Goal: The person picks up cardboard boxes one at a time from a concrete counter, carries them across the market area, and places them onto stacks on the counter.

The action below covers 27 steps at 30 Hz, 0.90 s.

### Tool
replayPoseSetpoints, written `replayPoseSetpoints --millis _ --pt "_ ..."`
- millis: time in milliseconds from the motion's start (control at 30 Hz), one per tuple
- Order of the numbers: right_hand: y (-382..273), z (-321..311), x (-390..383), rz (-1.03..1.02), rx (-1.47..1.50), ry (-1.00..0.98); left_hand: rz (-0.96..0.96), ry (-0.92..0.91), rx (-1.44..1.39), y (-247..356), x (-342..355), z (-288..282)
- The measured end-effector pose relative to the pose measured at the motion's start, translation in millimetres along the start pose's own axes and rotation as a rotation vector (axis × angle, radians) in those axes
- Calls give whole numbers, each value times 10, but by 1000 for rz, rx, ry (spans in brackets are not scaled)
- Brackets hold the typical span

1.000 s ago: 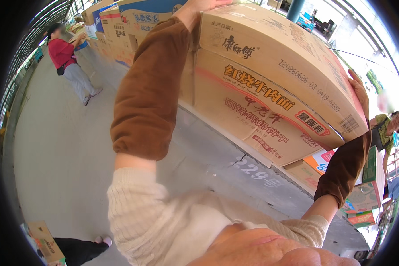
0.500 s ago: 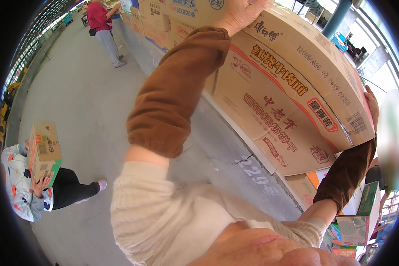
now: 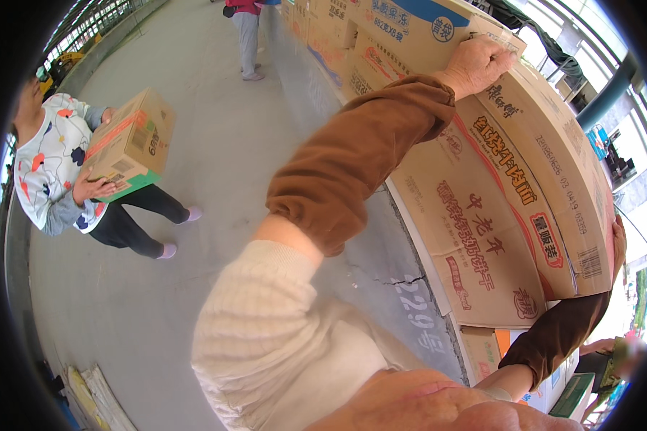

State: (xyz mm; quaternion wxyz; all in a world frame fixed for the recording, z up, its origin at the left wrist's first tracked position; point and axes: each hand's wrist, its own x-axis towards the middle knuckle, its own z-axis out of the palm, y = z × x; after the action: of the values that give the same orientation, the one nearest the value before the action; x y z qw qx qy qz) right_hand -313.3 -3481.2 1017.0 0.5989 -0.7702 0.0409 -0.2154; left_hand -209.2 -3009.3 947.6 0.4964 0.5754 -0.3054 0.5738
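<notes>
A long tan noodle carton (image 3: 525, 172) with red and orange print lies on top of another brown carton (image 3: 467, 244). My left hand (image 3: 478, 66) is at the far end of the noodle carton, its fingers curled over the top corner beside a blue-and-tan carton (image 3: 410, 29). At the near end, my right hand (image 3: 618, 248) presses against the noodle carton's end face; its fingers show only partly. Between them the hands hold this carton. Brown sleeve covers are on both forearms.
Left of me a person (image 3: 57, 158) in a patterned top carries a tan-and-green carton (image 3: 133, 140). Farther off stands another person (image 3: 246, 39) in grey trousers. The cartons rest on a concrete ledge (image 3: 381, 251) with a crack. A green box (image 3: 574, 395) and another person (image 3: 611, 366) are at lower right.
My view has turned left, so the cartons sit farther right and lower. The person with the carton has turned and now shows more fully. Both my hands stay on the noodle carton.
</notes>
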Motion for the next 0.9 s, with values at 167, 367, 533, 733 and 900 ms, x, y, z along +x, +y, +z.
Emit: replayPoseSetpoints --millis 167,367,533,733,900 --pt "189 40 49 -6 -46 -26 -16 30 110 -13 -96 -63" --pt "299 -163 -187 -42 -188 42 -44 180 289 330 -222 11" --pt "355 -147 -524 -73 -358 165 73 93 355 637 -998 -282" --pt "308 156 -1230 -227 -533 321 -335 -697 187 821 -2889 -817" --pt "171 631 -2119 -518 -554 461 -779 -1248 -38 1176 -4876 -2009"
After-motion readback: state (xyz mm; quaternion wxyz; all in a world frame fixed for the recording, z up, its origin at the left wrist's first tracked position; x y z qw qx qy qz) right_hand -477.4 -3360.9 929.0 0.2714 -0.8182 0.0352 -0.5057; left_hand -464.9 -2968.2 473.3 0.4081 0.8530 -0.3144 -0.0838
